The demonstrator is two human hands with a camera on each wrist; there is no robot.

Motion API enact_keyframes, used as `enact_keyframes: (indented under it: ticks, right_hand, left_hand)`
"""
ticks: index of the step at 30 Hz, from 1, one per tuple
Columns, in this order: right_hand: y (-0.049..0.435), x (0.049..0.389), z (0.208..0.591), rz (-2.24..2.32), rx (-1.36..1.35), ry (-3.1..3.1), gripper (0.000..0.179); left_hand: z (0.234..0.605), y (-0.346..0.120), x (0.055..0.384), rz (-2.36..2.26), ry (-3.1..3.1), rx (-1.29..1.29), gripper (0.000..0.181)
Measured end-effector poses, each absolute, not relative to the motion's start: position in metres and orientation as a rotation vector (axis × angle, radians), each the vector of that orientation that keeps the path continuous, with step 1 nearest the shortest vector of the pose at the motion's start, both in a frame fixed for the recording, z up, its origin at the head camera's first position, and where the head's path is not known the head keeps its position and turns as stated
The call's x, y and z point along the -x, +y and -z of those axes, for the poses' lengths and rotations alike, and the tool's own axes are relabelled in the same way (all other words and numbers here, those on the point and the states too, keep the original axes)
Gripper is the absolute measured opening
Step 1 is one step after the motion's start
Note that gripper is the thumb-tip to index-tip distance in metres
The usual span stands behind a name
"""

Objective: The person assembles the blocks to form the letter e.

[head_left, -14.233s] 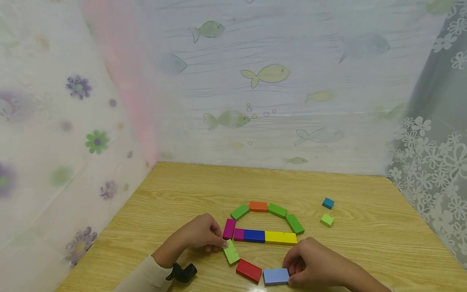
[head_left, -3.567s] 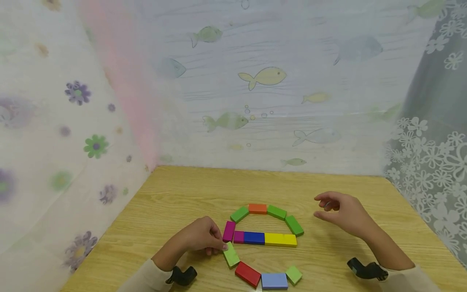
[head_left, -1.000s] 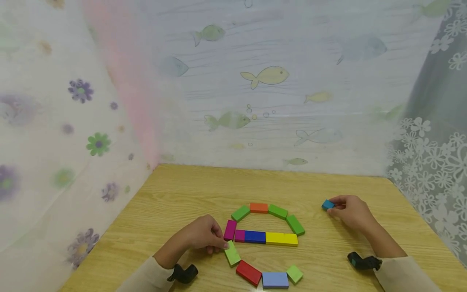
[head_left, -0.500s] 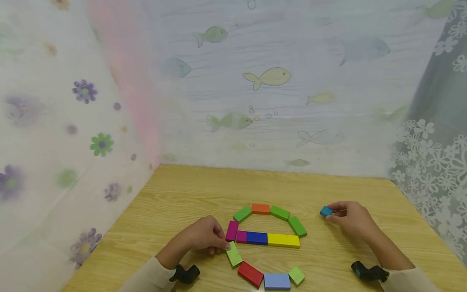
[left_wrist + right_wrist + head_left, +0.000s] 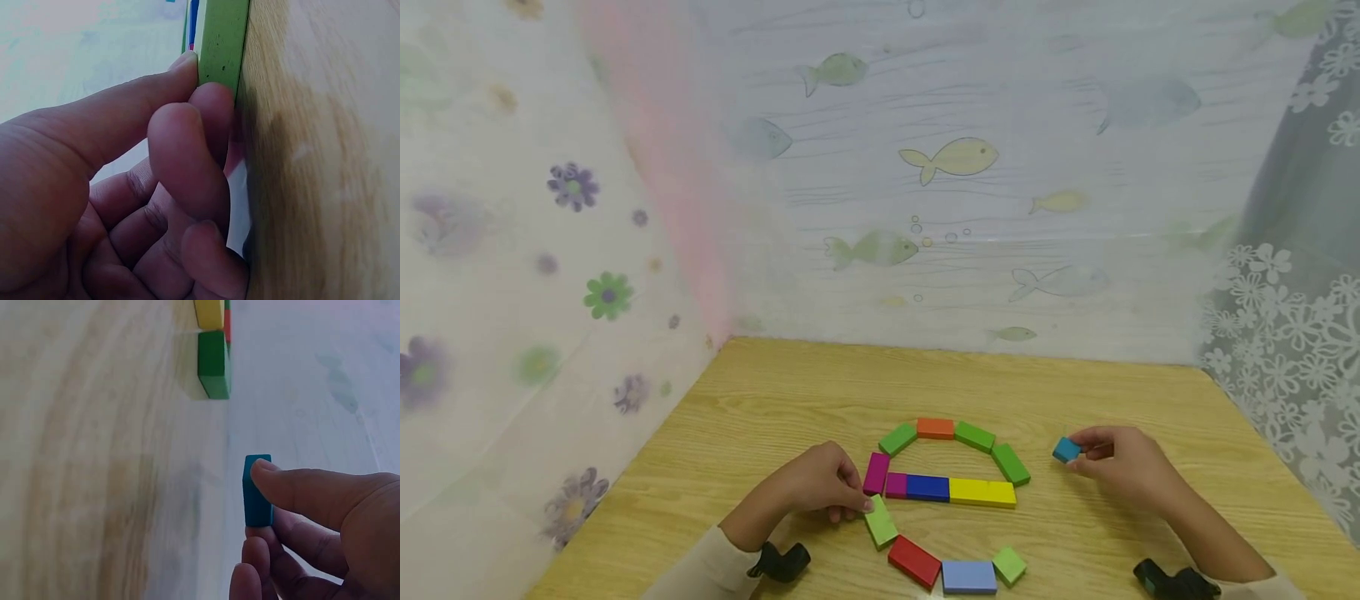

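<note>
My right hand [image 5: 1131, 467] pinches a small blue block [image 5: 1066, 450] between thumb and fingers, to the right of the block outline. In the right wrist view the blue block [image 5: 257, 494] stands on edge in the grip, apart from a green block [image 5: 214, 362]. At the outline's left side, my left hand [image 5: 820, 479] holds the upper end of a light green block [image 5: 881, 522]. The left wrist view shows the thumb on one face of this light green block [image 5: 222, 44] and a fingertip at its end, with the other fingers curled in.
Green, orange and magenta blocks form an arch around the top; an orange block [image 5: 936, 428] tops it. A row ends in a yellow block [image 5: 982, 492]. Below lie a red block [image 5: 914, 562], a pale blue block [image 5: 969, 577] and a small lime block [image 5: 1009, 567] on the wooden table [image 5: 820, 375].
The small lime block has gone from the right side to beside the pale blue block. My right hand has since gripped the blue block and brought it nearer. The left hand keeps its place.
</note>
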State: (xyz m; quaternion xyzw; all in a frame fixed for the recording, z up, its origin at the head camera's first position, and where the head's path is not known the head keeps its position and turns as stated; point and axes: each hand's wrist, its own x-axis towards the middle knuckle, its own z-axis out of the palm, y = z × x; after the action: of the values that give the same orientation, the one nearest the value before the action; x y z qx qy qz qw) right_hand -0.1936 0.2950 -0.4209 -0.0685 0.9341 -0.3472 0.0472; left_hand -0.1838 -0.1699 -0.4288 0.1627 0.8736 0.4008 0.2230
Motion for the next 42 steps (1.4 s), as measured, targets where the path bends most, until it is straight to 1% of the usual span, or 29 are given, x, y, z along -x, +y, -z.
enact_keyframes:
  ticks: [9,15,18,22,30,42]
  right_hand:
    - [0.288,0.179,0.425,1.075,0.238,2.755,0.044]
    - [0.282,0.171,0.427,1.132,0.402,2.645,0.044]
    - [0.276,0.168,0.426,1.166,0.495,2.574,0.041]
    - [0.267,0.164,0.425,1.174,0.552,2.5,0.037]
    - [0.254,0.157,0.426,1.173,0.581,2.424,0.033]
    - [0.249,0.153,0.432,1.161,0.64,2.421,0.028]
  left_hand:
    - [0.43,-0.17,0.184,-1.098,2.412,-0.443,0.022]
    - [0.431,-0.17,0.183,-1.097,2.404,-0.433,0.023]
    - [0.431,-0.17,0.182,-1.098,2.403,-0.423,0.023]
    - [0.43,-0.17,0.182,-1.102,2.404,-0.418,0.022]
    - [0.43,-0.17,0.183,-1.115,2.402,-0.429,0.022]
    - [0.429,-0.17,0.185,-1.113,2.402,-0.434,0.022]
